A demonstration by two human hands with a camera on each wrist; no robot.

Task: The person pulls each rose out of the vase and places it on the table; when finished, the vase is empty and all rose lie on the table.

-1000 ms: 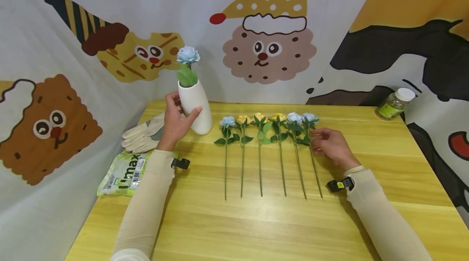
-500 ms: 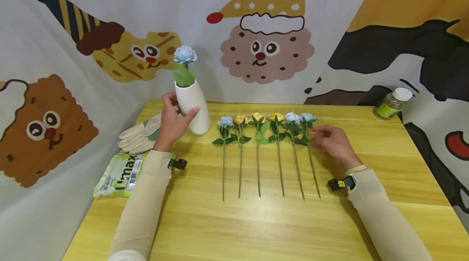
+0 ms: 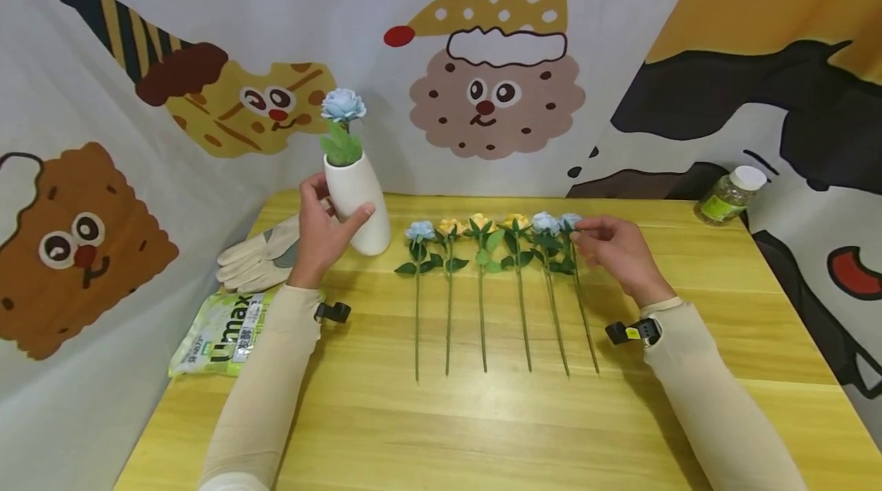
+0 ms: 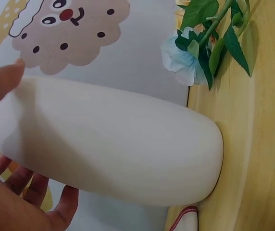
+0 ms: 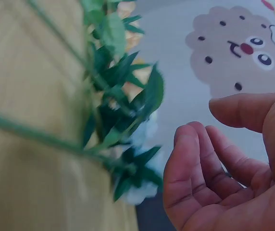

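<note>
My left hand holds a white vase, thumb on its near side and fingers around the other. The vase stands on the table, and a light blue artificial rose with green leaves rises from its mouth. In the left wrist view, the vase fills the middle. My right hand is beside the bloom of the rightmost blue rose. The right wrist view shows a gap between thumb and bent fingers, with nothing in it; that rose's green stem lies just left of the fingers.
Several yellow roses and blue roses lie in a row, stems toward me. Pale gloves and a green "Umax" packet are on the left. A white-lidded jar stands back right, before a printed cloth.
My right hand has moved up a little, from beside the rightmost rose's leaves to its bloom. The left hand stays on the vase. The head view has shifted slightly.
</note>
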